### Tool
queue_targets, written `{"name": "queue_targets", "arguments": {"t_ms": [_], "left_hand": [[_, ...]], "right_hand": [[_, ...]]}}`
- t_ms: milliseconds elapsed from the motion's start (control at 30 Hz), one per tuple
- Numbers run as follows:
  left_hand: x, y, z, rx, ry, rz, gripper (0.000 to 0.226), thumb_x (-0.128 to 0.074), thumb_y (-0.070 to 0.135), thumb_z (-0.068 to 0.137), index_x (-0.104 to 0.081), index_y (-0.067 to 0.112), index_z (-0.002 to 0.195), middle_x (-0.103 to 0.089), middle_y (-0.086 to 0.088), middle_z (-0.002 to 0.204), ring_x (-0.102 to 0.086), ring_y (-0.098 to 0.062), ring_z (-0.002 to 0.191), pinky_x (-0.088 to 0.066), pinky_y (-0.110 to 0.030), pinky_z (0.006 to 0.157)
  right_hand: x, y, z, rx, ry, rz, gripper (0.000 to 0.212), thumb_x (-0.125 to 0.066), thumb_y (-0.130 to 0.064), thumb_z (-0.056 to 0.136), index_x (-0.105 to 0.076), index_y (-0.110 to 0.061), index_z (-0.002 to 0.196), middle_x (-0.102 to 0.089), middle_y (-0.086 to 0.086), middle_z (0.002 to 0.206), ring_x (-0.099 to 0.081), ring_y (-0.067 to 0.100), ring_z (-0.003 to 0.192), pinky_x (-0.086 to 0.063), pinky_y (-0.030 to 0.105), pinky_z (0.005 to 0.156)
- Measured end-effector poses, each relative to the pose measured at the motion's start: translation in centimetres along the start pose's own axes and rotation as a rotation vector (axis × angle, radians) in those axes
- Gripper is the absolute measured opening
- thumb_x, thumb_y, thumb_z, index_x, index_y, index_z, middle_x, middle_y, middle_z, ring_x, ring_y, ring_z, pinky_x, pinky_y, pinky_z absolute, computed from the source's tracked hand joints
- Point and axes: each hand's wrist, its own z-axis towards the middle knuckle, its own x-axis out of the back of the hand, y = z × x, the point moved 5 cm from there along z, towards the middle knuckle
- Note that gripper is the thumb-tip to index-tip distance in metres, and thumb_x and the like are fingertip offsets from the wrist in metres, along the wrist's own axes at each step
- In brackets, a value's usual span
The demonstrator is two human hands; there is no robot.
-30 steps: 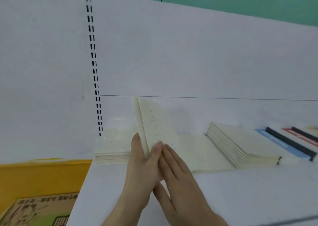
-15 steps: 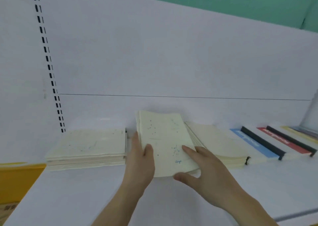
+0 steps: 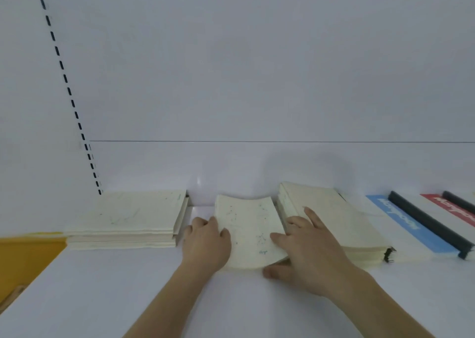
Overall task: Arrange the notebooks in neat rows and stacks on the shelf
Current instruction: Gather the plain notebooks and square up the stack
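Both hands clamp one cream notebook (image 3: 248, 232): the left hand (image 3: 207, 245) grips its left edge, the right hand (image 3: 305, 247) pinches its near right corner, fingers spread. A second ago the notebook stood on edge; it now lies nearly flat on the white shelf (image 3: 128, 286), bowed, in the gap left of the right cream stack (image 3: 334, 224) and right of the left cream stack (image 3: 128, 219), likely starting a new pile. Whether it rests fully on the shelf is hidden; the blue-banded notebook (image 3: 401, 222) further right runs out of frame
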Motion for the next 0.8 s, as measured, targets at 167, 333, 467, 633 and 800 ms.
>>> {"name": "queue_targets", "arguments": {"t_ms": [167,333,467,633,800], "left_hand": [[1.1,0.4,-1.0,-0.139,0.108,0.059,0.027,-0.035,0.038,0.102,-0.043,0.017,0.118,-0.058,-0.003,0.109,-0.054,-0.027,0.109,-0.047,-0.037,0.089],[1.4,-0.9,-1.9,-0.298,-0.079,0.065,0.090,-0.043,0.081,0.083,-0.022,0.028,0.153,-0.052,0.004,0.137,-0.049,-0.021,0.125,-0.043,-0.038,0.102],[1.5,-1.2,-2.4,-0.410,-0.232,0.260,0.095,-0.058,0.076,0.079,-0.026,0.024,0.151,-0.046,0.002,0.144,-0.045,-0.021,0.130,-0.040,-0.038,0.106],[2.1,-1.0,-2.1,-0.403,-0.254,0.205,0.087,-0.064,0.068,0.081,-0.031,0.025,0.150,-0.049,0.002,0.143,-0.048,-0.021,0.129,-0.042,-0.039,0.104],[2.4,-0.9,-1.7,-0.383,-0.268,0.183,0.087,-0.068,0.066,0.079,-0.035,0.025,0.148,-0.051,0.002,0.141,-0.049,-0.021,0.126,-0.043,-0.040,0.103]], "right_hand": [[-0.2,0.0,0.1,-0.001,-0.033,-0.055,0.080,-0.023,-0.083,0.073,-0.051,-0.032,0.127,-0.061,0.002,0.118,-0.023,0.024,0.141,0.011,0.047,0.116],[-0.2,0.4,0.8,0.003,-0.102,-0.084,0.080,-0.027,-0.086,0.073,-0.053,-0.032,0.126,-0.060,0.002,0.127,-0.012,0.023,0.146,0.012,0.049,0.116],[0.0,0.5,1.4,0.050,-0.117,-0.049,0.078,-0.032,-0.087,0.069,-0.056,-0.034,0.121,-0.062,0.000,0.126,-0.013,0.018,0.146,0.014,0.042,0.116],[0.2,0.8,1.7,0.052,-0.135,0.006,0.076,-0.038,-0.083,0.072,-0.052,-0.033,0.128,-0.052,0.003,0.138,-0.011,0.017,0.146,0.012,0.035,0.117],[0.1,1.1,1.7,0.074,-0.136,0.019,0.073,-0.039,-0.079,0.075,-0.049,-0.034,0.131,-0.055,0.000,0.133,-0.017,0.014,0.144,0.008,0.036,0.119]]}}
